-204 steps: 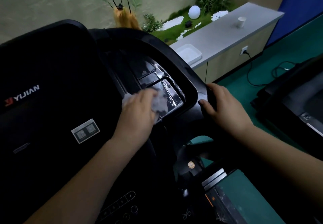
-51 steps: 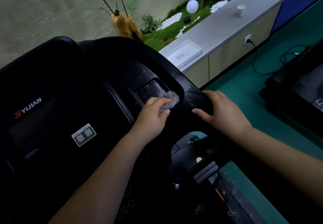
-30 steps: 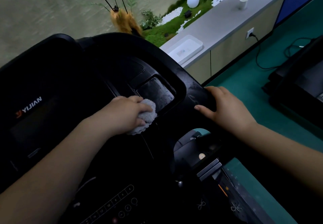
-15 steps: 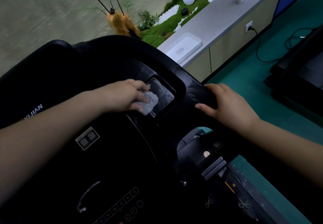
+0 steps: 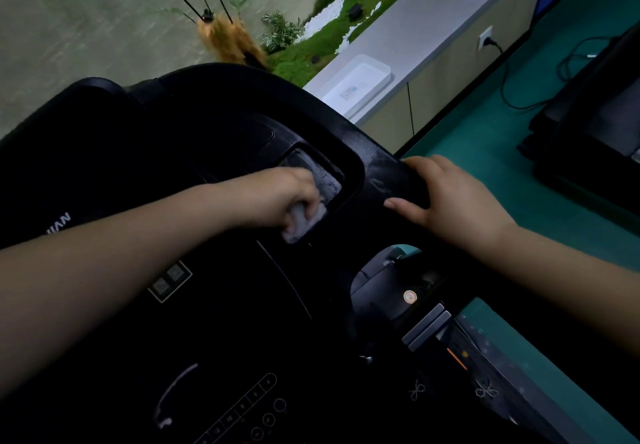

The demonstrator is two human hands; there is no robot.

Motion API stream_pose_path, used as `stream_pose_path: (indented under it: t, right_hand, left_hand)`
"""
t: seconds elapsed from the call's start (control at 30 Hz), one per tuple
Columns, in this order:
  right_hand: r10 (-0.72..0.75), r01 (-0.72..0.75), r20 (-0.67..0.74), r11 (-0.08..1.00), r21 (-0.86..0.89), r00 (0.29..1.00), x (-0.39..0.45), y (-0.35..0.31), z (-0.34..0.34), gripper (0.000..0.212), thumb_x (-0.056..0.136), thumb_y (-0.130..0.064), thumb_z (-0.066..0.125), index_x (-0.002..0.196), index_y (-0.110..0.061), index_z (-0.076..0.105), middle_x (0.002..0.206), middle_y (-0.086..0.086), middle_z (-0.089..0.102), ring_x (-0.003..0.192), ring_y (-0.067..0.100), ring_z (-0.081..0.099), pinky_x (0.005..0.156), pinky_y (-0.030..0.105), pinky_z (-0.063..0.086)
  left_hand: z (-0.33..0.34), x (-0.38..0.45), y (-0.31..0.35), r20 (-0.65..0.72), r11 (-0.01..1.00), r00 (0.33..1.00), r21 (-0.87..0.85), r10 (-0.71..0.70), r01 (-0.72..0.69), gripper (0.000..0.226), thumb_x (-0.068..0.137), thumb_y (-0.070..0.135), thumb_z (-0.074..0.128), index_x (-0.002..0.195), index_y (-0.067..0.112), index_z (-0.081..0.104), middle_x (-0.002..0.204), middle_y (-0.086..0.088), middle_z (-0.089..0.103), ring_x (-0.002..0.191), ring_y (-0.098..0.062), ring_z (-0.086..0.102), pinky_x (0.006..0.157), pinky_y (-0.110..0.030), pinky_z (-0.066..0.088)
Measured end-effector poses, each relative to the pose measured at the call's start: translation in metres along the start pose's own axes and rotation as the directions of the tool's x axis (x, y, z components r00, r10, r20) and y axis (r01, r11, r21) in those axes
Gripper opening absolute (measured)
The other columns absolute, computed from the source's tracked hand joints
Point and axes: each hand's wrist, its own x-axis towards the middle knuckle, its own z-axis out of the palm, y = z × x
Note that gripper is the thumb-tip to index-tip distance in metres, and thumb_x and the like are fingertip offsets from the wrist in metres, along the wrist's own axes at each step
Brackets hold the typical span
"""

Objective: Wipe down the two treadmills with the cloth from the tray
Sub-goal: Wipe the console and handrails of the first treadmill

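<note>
Now cloth (image 5: 302,222) in left hand (image 5: 280,197).

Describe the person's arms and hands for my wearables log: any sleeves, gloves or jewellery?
Both forearms are bare as far as the frame shows, with no sleeve in view. The left hand and right hand wear no gloves. No watch, wristband or ring shows, though the dim light could hide small details on the fingers.
</note>
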Motion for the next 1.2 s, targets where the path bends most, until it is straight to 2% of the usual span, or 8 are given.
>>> stream_pose_path:
  t: [0.1, 0.17, 0.37, 0.47, 0.57, 0.67, 0.8, 1.2]
  right_hand:
    - [-0.004, 0.004, -0.001, 1.0, 0.0, 1.0, 0.0, -0.001, -0.001, 0.069, 0.08, -0.066, 0.053, 0.133, -0.023, 0.045, 0.119, 0.004, 0.055, 0.11, 0.025, 0.055, 0.088, 0.036, 0.048]
    - [-0.004, 0.004, 0.001, 1.0, -0.001, 1.0, 0.0, -0.001, -0.002, 0.07, 0.079, -0.066, 0.052, 0.133, -0.023, 0.046, 0.119, 0.003, 0.055, 0.11, 0.024, 0.055, 0.087, 0.036, 0.048]
    - [0.002, -0.002, 0.001, 1.0, 0.005, 1.0, 0.0, 0.0, 0.0, 0.071, 0.079, -0.067, 0.053, 0.134, -0.023, 0.045, 0.121, 0.002, 0.055, 0.111, 0.023, 0.055, 0.088, 0.034, 0.047]
    - [0.003, -0.003, -0.008, 1.0, -0.003, 1.0, 0.0, 0.001, 0.0, 0.07, 0.079, -0.067, 0.053, 0.134, -0.023, 0.046, 0.12, 0.002, 0.055, 0.11, 0.024, 0.056, 0.087, 0.034, 0.048]
    - [0.002, -0.002, -0.011, 1.0, -0.01, 1.0, 0.0, 0.0, 0.0, 0.069, 0.079, -0.066, 0.054, 0.133, -0.023, 0.046, 0.12, 0.003, 0.055, 0.11, 0.024, 0.056, 0.087, 0.035, 0.048]
    - [0.002, -0.002, -0.013, 1.0, -0.009, 1.0, -0.001, -0.001, 0.0, 0.068, 0.08, -0.065, 0.055, 0.133, -0.024, 0.046, 0.119, 0.004, 0.056, 0.109, 0.025, 0.056, 0.086, 0.034, 0.047]
    - [0.002, -0.002, -0.015, 1.0, -0.017, 1.0, 0.0, -0.001, 0.0, 0.068, 0.079, -0.066, 0.053, 0.132, -0.023, 0.047, 0.119, 0.004, 0.056, 0.109, 0.026, 0.056, 0.087, 0.035, 0.046]
    - [0.005, -0.005, -0.017, 1.0, -0.017, 1.0, -0.002, -0.002, 0.0, 0.068, 0.081, -0.064, 0.054, 0.134, -0.023, 0.045, 0.123, 0.005, 0.055, 0.112, 0.026, 0.055, 0.088, 0.034, 0.045]
  left_hand:
    - [-0.003, 0.012, 0.002, -0.262, 0.999, 0.965, -0.038, -0.027, 0.018, 0.043, 0.057, 0.011, 0.085, 0.096, 0.01, 0.066, 0.099, -0.008, 0.061, 0.093, -0.023, 0.058, 0.081, -0.024, 0.041]
    - [-0.003, 0.02, 0.006, -0.307, 0.995, 0.948, -0.076, -0.083, 0.063, 0.054, 0.06, 0.013, 0.086, 0.109, 0.011, 0.064, 0.108, -0.006, 0.063, 0.103, -0.021, 0.057, 0.088, -0.025, 0.04]
    - [-0.006, -0.003, -0.006, 0.03, 0.996, 0.999, -0.075, -0.038, 0.041, 0.033, 0.063, 0.004, 0.082, 0.094, 0.013, 0.077, 0.097, 0.001, 0.065, 0.092, -0.016, 0.061, 0.085, -0.008, 0.037]
    - [-0.009, -0.006, -0.004, 0.147, 0.997, 0.987, -0.044, -0.056, 0.063, 0.034, 0.059, -0.004, 0.08, 0.087, 0.014, 0.077, 0.091, 0.005, 0.063, 0.091, -0.023, 0.064, 0.08, -0.015, 0.041]
    - [-0.003, 0.001, -0.002, -0.042, 0.999, 0.999, 0.033, 0.023, -0.022, 0.033, 0.061, 0.006, 0.082, 0.093, 0.015, 0.077, 0.093, -0.006, 0.067, 0.09, -0.026, 0.063, 0.081, -0.02, 0.041]
    - [0.0, 0.004, 0.005, -0.231, 0.993, 0.969, -0.088, -0.091, 0.073, 0.038, 0.07, 0.011, 0.079, 0.107, 0.017, 0.073, 0.105, -0.007, 0.064, 0.101, -0.023, 0.06, 0.092, -0.03, 0.045]
    - [-0.003, -0.02, 0.016, -0.224, 0.929, 0.938, -0.319, -0.265, 0.186, 0.041, 0.071, 0.014, 0.081, 0.109, 0.024, 0.071, 0.107, 0.001, 0.061, 0.103, -0.01, 0.057, 0.094, -0.021, 0.042]
    - [0.031, -0.054, 0.046, -0.225, 0.983, 0.961, 0.125, 0.163, -0.137, 0.026, 0.075, 0.02, 0.072, 0.1, 0.028, 0.071, 0.109, -0.002, 0.059, 0.099, -0.02, 0.053, 0.073, -0.029, 0.05]
